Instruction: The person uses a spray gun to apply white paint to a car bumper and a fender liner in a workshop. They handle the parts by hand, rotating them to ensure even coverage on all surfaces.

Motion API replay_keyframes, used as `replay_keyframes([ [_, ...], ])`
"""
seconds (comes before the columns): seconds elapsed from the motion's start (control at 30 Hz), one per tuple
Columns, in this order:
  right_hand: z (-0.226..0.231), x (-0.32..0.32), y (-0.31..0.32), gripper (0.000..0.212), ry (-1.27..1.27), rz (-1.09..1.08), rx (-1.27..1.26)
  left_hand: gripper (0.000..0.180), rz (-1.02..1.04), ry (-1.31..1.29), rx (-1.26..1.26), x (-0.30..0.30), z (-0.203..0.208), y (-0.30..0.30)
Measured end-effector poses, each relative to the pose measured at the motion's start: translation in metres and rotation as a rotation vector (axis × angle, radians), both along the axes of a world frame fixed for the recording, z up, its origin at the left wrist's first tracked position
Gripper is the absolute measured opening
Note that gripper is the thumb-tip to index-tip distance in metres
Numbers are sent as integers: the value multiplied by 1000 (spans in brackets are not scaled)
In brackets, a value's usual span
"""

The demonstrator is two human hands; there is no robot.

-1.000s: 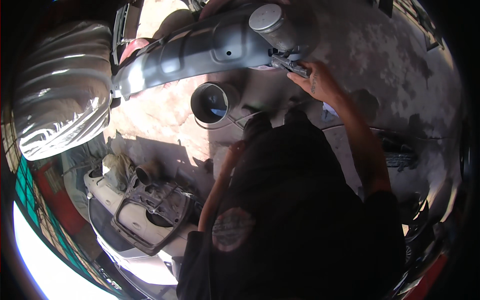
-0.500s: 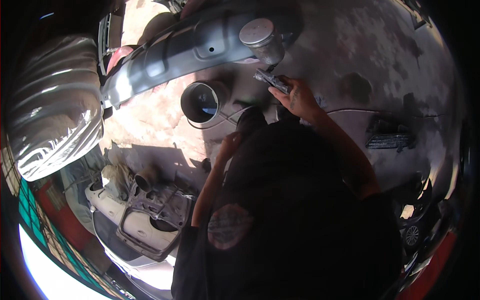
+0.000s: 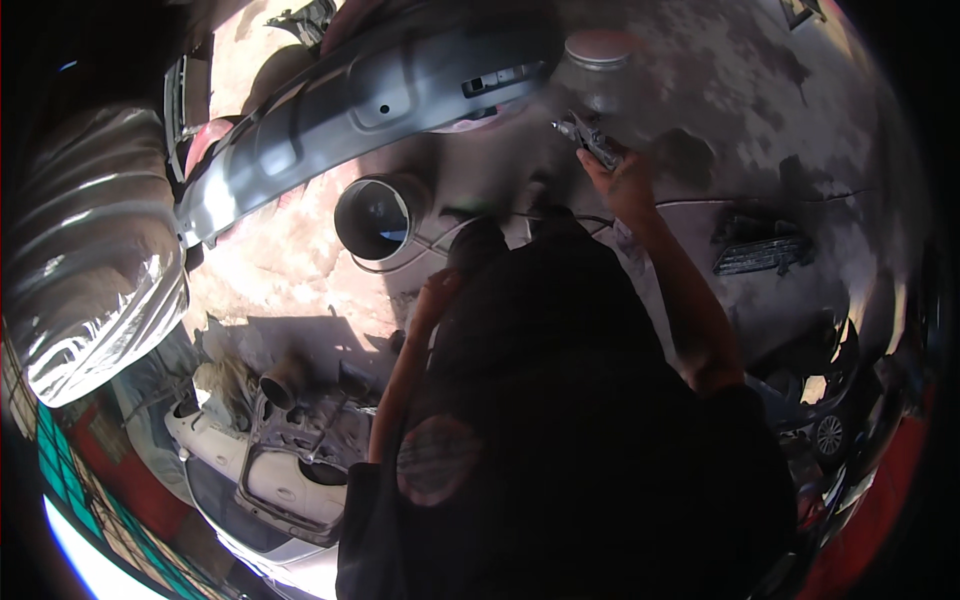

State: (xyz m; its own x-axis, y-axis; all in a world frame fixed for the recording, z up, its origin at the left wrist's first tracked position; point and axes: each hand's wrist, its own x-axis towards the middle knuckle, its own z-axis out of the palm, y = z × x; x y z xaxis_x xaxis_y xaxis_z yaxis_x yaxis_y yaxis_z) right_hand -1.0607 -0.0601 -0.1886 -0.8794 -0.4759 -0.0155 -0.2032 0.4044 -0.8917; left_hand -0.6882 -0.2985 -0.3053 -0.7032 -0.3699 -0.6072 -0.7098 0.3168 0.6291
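Note:
My right hand (image 3: 622, 180) is closed around the handle of a metal spray gun (image 3: 590, 140), with a lidded cup (image 3: 598, 52) on top. The gun is held in front of me, past the right end of a long grey car bumper (image 3: 330, 125). A gap separates its nozzle from the bumper, and a slotted opening shows near that end. My left hand (image 3: 440, 290) hangs low beside my dark clothing, close to my leg. Shadow hides its fingers, so their pose is unclear.
A round, open-topped bucket (image 3: 375, 215) stands on the floor left of my feet. A thin hose (image 3: 700, 202) runs across the floor. Plastic-wrapped bulk (image 3: 100, 250) fills the left side, above a pale car part (image 3: 290, 480). A dark slatted piece (image 3: 765, 250) lies right.
My right hand and the spray gun have moved right, away from the bumper's end, uncovering its slotted opening. The cup has tipped away. The whole view has shifted slightly.

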Motion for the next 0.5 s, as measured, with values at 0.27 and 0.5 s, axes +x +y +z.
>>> replay_keyframes([
  [0.27,-2,6,4,27,-20,53,8,37,3,49,13,-3,-10,-3],
  [0.5,-9,7,-5,26,-24,53,41,35,35,57,16,12,-14,2],
])
